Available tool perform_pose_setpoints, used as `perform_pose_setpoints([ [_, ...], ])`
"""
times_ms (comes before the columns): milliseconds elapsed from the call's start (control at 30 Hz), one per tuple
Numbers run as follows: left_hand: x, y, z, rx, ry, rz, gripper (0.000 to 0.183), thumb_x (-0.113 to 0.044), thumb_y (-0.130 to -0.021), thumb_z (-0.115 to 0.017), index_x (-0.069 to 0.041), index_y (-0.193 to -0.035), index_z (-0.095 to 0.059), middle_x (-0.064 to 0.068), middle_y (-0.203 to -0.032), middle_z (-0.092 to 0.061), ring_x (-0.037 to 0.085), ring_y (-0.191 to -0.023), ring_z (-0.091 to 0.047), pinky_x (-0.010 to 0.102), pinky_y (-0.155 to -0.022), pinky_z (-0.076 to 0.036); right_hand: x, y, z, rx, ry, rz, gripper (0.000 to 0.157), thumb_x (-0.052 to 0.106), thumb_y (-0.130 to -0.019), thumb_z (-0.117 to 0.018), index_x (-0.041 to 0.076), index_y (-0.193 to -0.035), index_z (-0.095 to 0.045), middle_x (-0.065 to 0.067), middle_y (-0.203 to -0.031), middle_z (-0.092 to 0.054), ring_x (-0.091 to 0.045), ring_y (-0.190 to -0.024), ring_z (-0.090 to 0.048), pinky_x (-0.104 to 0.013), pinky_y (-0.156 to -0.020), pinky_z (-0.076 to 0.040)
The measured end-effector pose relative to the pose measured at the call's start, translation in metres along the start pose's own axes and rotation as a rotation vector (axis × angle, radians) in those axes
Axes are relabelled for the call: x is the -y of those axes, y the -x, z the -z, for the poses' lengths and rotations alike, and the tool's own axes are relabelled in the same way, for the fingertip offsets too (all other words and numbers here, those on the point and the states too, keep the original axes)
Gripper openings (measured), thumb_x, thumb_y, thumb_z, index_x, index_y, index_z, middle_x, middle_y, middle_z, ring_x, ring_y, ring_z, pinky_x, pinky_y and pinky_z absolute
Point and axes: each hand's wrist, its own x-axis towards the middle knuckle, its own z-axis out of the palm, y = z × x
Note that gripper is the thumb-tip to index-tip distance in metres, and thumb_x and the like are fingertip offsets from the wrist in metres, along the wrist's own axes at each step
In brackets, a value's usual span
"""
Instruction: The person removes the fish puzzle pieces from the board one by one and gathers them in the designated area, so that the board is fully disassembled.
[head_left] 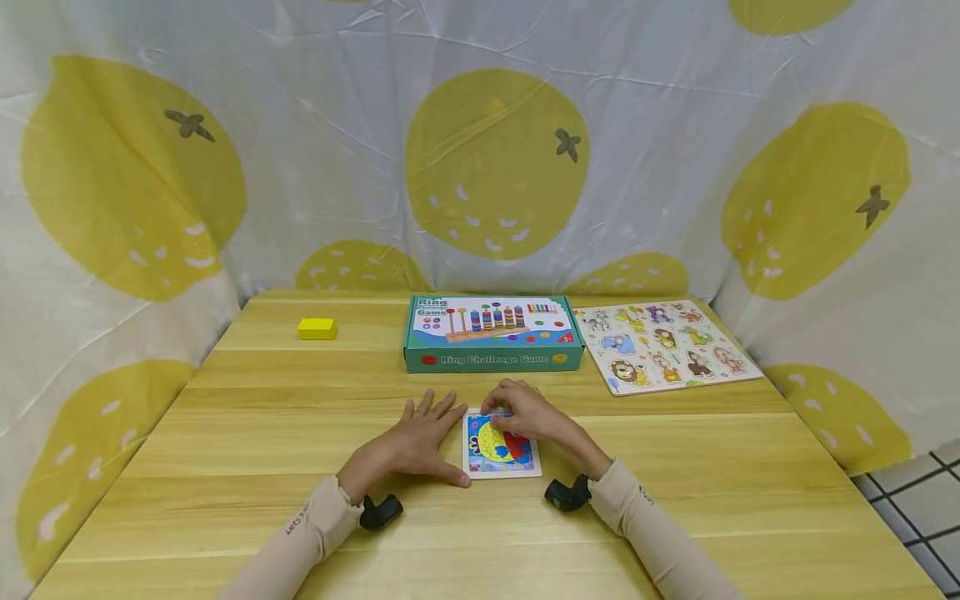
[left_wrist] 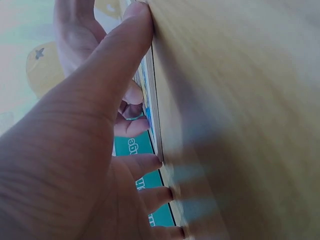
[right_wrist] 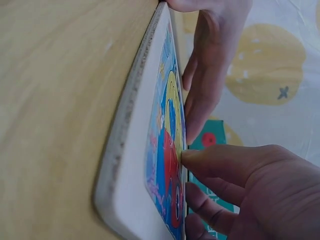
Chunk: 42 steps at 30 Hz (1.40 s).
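A small square fish puzzle [head_left: 502, 469] with a white border lies flat in front of me. Its picture shows a yellow body, a red head and a blue fin. Along its left side my left hand [head_left: 408, 446] is spread on the table, thumb at the near left corner [left_wrist: 142, 6] and index fingertip at the far left one. My right hand [head_left: 525, 410] bends over the upper part of the puzzle. Its thumb [right_wrist: 207, 157] tip touches the picture, with the bent fingers [right_wrist: 202, 200] close by at the surface. I cannot tell whether they pinch a piece.
Behind the puzzle stands a green Ring Challenge Game box [head_left: 493, 359]. An animal picture board [head_left: 663, 346] lies at the back right, and a yellow block [head_left: 317, 329] at the back left. A lemon-print curtain [head_left: 300, 167] hangs around the wooden table [head_left: 225, 433].
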Motion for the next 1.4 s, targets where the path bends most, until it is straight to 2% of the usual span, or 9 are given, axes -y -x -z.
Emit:
perform_pose_setpoints([
  [267, 0.0006, 0.0004, 0.0000, -0.001, -0.003, -0.002, 0.110, -0.069, -0.069, -0.071, -0.014, -0.153, -0.025, 0.012, -0.161, -0.011, 0.046, -0.144, 0.001, 0.065, -0.112, 0.001, 0.0002, -0.0008, -0.0022, -0.004, 0.025, 0.009, 0.011, 0.011, -0.087, -0.066, 0.014, -0.097, -0.070, 0.000, -0.100, -0.057, -0.017, -0.092, -0.044, -0.037, -0.081, -0.031],
  [533, 0.0015, 0.0005, -0.0018, 0.001, -0.014, 0.003, 0.110, -0.070, -0.069, -0.070, -0.015, -0.153, -0.025, 0.011, -0.161, -0.010, 0.045, -0.144, 0.002, 0.064, -0.112, 0.001, 0.0039, -0.0004, -0.0027, -0.015, 0.004, 0.009, 0.010, 0.008, -0.086, -0.066, 0.013, -0.094, -0.069, -0.001, -0.100, -0.057, -0.018, -0.091, -0.044, -0.038, -0.081, -0.031],
  [1000, 0.0024, -0.0006, -0.0015, -0.003, -0.018, 0.002, 0.111, -0.070, -0.068, -0.070, -0.016, -0.153, -0.025, 0.011, -0.161, -0.010, 0.045, -0.144, 0.002, 0.064, -0.112, 0.001, 0.0033, -0.0008, -0.0032, -0.029, -0.008, -0.016, 0.013, 0.007, -0.085, -0.066, 0.012, -0.097, -0.068, -0.002, -0.104, -0.059, -0.019, -0.092, -0.044, -0.038, -0.082, -0.030],
  [1133, 0.0026, -0.0010, -0.0019, -0.003, -0.020, 0.001, 0.111, -0.070, -0.068, -0.070, -0.016, -0.153, -0.025, 0.010, -0.161, -0.010, 0.045, -0.144, 0.002, 0.065, -0.112, 0.000, 0.0016, -0.0006, -0.0029, -0.027, -0.044, -0.021, 0.013, 0.006, -0.085, -0.066, 0.011, -0.098, -0.067, -0.001, -0.102, -0.059, -0.019, -0.092, -0.044, -0.039, -0.083, -0.030],
  [1233, 0.0025, -0.0012, -0.0020, 0.000, -0.022, 0.003, 0.111, -0.071, -0.068, -0.070, -0.016, -0.153, -0.025, 0.010, -0.161, -0.010, 0.045, -0.144, 0.002, 0.065, -0.112, 0.000, 0.0001, -0.0005, -0.0022, -0.028, -0.107, -0.013, 0.013, 0.006, -0.086, -0.066, 0.009, -0.098, -0.066, -0.002, -0.101, -0.059, -0.018, -0.092, -0.046, -0.035, -0.085, -0.035],
  [1400, 0.0016, -0.0008, -0.0018, 0.001, -0.023, 0.005, 0.110, -0.071, -0.068, -0.070, -0.017, -0.153, -0.025, 0.010, -0.161, -0.010, 0.045, -0.144, 0.001, 0.065, -0.112, 0.000, -0.0020, -0.0005, -0.0013, -0.028, -0.220, 0.019, 0.011, 0.007, -0.087, -0.065, 0.006, -0.098, -0.065, -0.004, -0.097, -0.062, -0.015, -0.081, -0.055, -0.025, -0.072, -0.048],
])
